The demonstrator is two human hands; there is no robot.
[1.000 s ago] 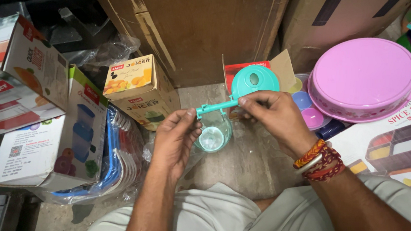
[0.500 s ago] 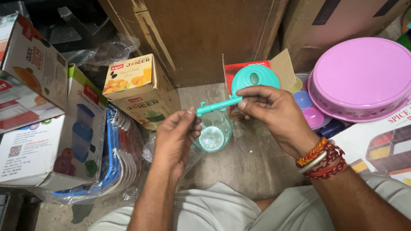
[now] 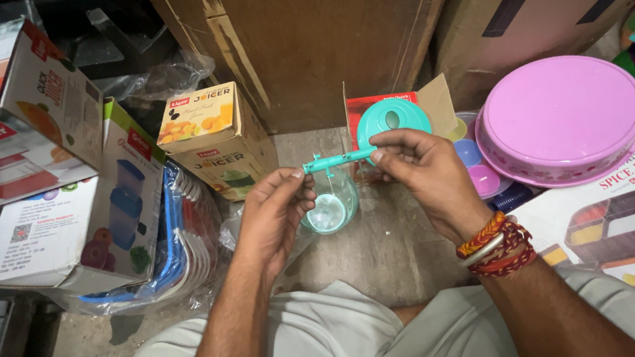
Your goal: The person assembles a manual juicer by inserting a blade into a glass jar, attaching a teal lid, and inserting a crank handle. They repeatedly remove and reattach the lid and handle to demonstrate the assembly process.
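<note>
Teal rod [image 3: 339,159] held level between two hands above clear cup [image 3: 328,204]

Long axis lay left to right, tilted slightly up toward the right hand [image 3: 427,174], whose grip pinched the rod's right end between thumb and fingertips; left hand [image 3: 275,212] met the rod's left end, thumb and forefinger pressed on it. Cup sat directly beneath the rod, on the floor [image 3: 391,248], nearer the left hand. Teal lid [image 3: 392,120] stood just behind

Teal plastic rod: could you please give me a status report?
Left hand and right hand pinch teal plastic rod ends, level. Clear teal plastic bowl underneath. Nothing obstructing.
</note>
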